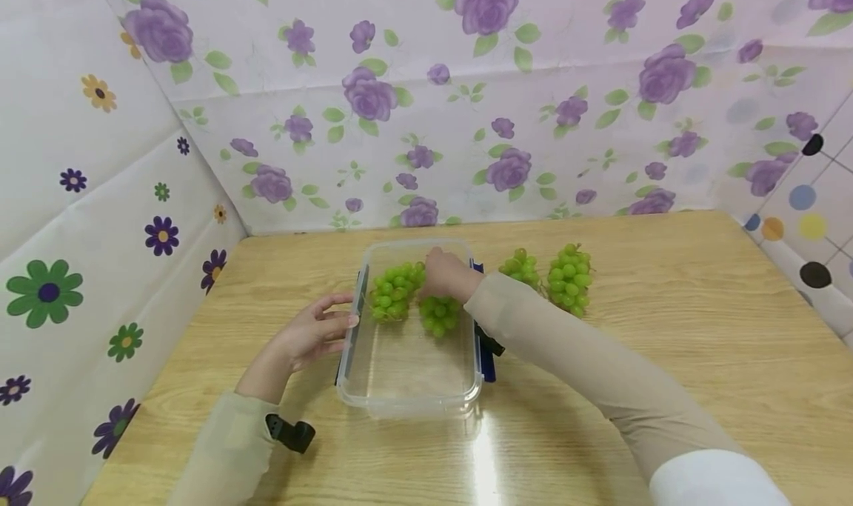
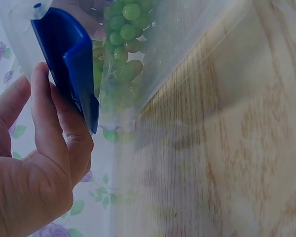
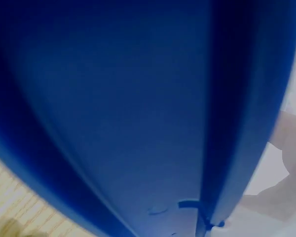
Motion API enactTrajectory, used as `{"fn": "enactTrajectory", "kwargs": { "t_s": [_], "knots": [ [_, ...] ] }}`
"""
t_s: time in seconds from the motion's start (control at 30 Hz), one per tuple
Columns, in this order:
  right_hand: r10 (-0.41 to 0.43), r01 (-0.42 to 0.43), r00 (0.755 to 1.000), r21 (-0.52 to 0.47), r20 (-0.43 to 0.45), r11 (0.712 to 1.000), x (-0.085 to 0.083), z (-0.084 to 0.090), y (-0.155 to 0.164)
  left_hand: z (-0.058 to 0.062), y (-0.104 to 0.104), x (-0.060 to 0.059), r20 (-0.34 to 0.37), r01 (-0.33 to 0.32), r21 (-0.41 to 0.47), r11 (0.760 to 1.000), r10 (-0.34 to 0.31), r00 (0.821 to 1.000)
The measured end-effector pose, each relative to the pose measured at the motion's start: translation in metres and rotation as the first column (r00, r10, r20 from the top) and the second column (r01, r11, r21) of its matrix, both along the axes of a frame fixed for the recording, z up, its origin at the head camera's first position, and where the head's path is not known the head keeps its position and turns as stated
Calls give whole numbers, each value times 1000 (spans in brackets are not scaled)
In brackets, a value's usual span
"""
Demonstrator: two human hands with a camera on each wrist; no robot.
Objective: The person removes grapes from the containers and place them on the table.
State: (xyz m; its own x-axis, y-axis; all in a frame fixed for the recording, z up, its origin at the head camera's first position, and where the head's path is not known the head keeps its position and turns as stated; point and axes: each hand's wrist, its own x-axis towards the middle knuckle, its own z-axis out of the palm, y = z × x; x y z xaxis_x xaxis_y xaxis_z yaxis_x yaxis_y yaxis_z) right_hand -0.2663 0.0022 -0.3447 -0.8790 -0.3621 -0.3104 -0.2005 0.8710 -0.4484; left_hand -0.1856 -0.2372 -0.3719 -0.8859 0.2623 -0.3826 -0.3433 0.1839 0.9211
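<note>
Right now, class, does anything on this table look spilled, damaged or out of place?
Nothing stands out. The clear container sits flat with grape bunches inside, two more bunches lie tidily beside it, and nothing is spilled.

Two grape bunches [image 1: 413, 298] in container [image 1: 406, 398] (two more [image 1: 553, 276] right).

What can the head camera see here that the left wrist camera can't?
Only the head view shows the right hand reaching into the clear container, and two grape bunches on the table: a small one and a bigger one. Only the left wrist view shows the blue latch close up. Both show the left hand beside the container and the grapes inside.
</note>
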Motion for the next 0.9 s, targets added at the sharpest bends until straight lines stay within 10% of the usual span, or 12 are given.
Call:
{"fn": "enactTrajectory", "kwargs": {
  "t_s": [0.9],
  "knots": [
    [-79, 88, 993, -101, 93, 991, -3, -4, 0, -1, -2, -1, -10, 14, 12, 1000, -14, 1000]
  ]
}}
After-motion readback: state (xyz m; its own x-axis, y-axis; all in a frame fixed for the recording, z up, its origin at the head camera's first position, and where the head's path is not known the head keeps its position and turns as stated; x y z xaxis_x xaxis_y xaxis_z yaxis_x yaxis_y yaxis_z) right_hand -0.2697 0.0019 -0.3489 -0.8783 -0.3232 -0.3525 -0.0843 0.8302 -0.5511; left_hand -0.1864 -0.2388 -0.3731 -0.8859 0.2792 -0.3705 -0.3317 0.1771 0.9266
